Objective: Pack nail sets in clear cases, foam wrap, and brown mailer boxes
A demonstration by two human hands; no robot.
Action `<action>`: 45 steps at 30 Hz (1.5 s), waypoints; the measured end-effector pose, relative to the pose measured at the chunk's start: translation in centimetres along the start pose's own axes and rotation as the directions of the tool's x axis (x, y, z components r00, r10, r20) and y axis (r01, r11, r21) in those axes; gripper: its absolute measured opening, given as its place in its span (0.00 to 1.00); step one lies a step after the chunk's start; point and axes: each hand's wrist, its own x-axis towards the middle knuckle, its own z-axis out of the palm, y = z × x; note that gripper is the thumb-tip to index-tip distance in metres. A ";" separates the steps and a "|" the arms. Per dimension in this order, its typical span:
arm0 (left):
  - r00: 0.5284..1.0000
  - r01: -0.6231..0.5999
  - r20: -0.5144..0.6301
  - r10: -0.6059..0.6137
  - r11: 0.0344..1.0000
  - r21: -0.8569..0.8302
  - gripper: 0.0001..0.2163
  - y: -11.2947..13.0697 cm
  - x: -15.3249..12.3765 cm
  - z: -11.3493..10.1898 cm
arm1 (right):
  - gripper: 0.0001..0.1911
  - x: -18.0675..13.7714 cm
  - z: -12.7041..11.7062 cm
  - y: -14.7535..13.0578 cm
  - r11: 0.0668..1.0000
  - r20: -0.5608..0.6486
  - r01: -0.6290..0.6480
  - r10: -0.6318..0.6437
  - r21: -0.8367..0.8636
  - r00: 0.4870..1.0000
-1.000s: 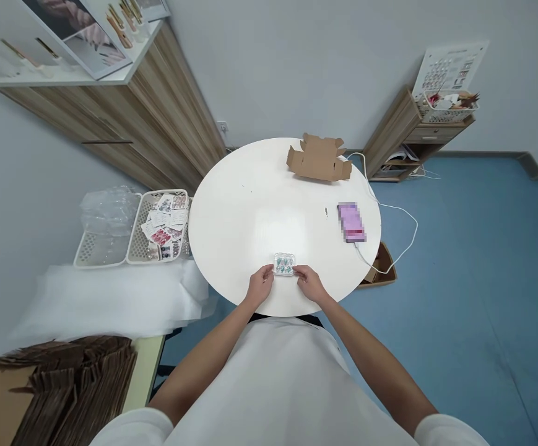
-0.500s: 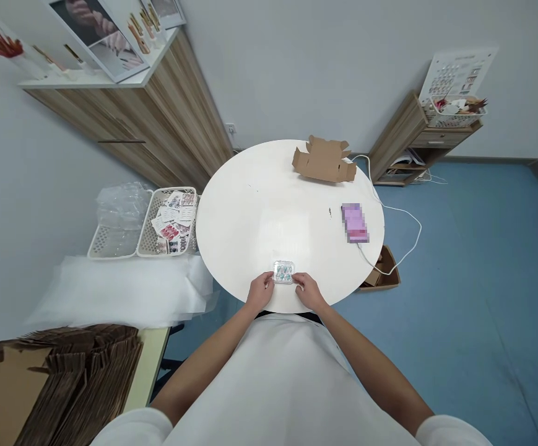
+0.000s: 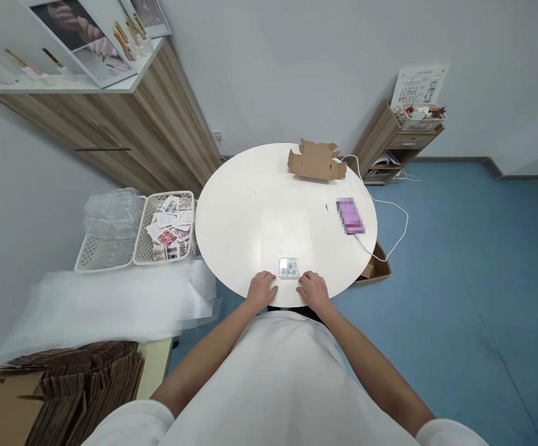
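Case (image 3: 288,268), clear, holding small teal-and-silver pieces, lies flat on the white oval table (image 3: 231,229) near the edge closest to the person, between the two hands. Left hand (image 3: 260,290) rests at table edge just left of case, small gap, fingers loosely bent, thumb apart, gripping nothing. Right hand (image 3: 314,290) mirrors it on the other side, fingers relaxed and bent, thumb apart, no grip; fingertips right by the case's edge, can't tell if touching. Far side of table: unfolded brown cardboard box (image 3: 317,162). Right part: purple pixelated device (image 3: 350,217), white cable (image 3: 407,226) running from it and looping past table edge; small dark bit (image 3: 327,207) just left of device. Left of table, two white perforated baskets side by side: nearer one (image 3: 143,249) has printed cards, farther one (image 3: 91,255) has clear plastic packaging (image 3: 113,214). White sheets (image 3: 111,303) in front of baskets, stack of brown cardboard (image 3: 92,384) nearer the person. Open carton (image 3: 382,270) on blue floor (image 3: 459,272), partly under table's right side
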 end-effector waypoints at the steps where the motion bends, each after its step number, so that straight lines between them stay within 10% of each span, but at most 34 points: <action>1: 1.000 -0.022 0.015 0.021 0.999 0.036 0.11 -0.1 -0.2 -0.1 | 0.06 -0.1 0.2 -0.1 0.998 -0.001 0.010 -0.010 -0.057 1.000; 24: 0.921 -0.385 0.212 0.326 0.846 0.370 0.10 -0.7 -0.3 -1.0 | 0.16 -2.4 0.5 0.1 0.959 -0.035 0.172 -0.184 -0.227 0.982; 45: 0.988 0.008 0.148 -0.035 0.984 0.178 0.10 -0.5 2.5 -0.5 | 0.12 1.2 0.4 -0.4 0.979 0.027 -0.066 0.072 -0.193 0.997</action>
